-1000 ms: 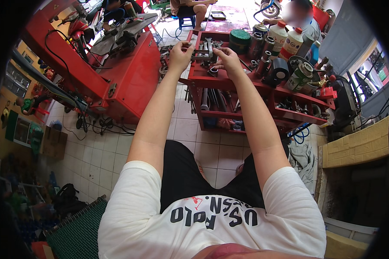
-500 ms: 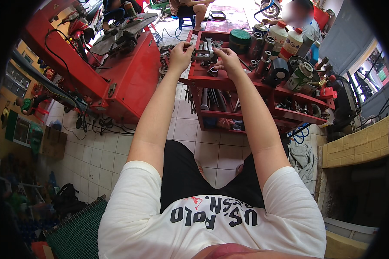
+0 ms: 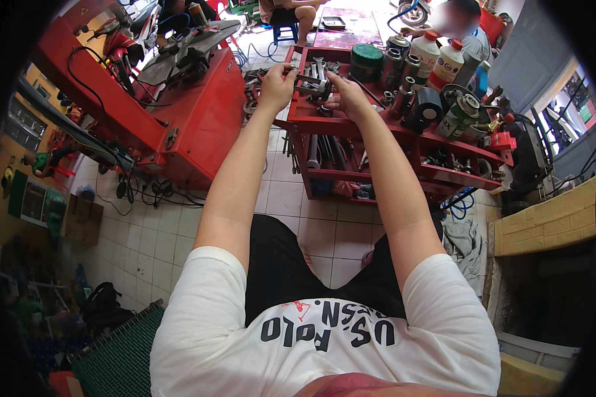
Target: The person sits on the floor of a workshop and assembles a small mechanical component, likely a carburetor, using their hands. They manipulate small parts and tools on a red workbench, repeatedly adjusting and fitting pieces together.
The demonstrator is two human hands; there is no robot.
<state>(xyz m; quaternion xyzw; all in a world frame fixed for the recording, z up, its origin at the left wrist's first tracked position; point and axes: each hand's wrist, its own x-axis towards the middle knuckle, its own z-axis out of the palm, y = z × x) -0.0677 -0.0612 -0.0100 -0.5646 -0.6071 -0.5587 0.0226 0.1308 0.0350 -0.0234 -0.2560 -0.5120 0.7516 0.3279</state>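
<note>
Two bare hands are working among metal tools on the top tray of a red steel tool cart (image 3: 377, 129).

The left hand (image 3: 276, 85) is pinching a small metal piece at the tray's left rim, fingers curled narrow; the right hand (image 3: 346, 99) is gripping a grey metal wrench-like tool (image 3: 309, 81), whose long axis is running roughly left to right between the hands, though which end leads is too small to tell. The tray is holding loose spanners (image 3: 319, 67), a dark green round tin (image 3: 366, 61) and white plastic bottles with red caps (image 3: 437, 58). The cart is standing on a pale tiled floor (image 3: 165, 231) beside a red machine body (image 3: 198, 119) in a cluttered workshop.
</note>
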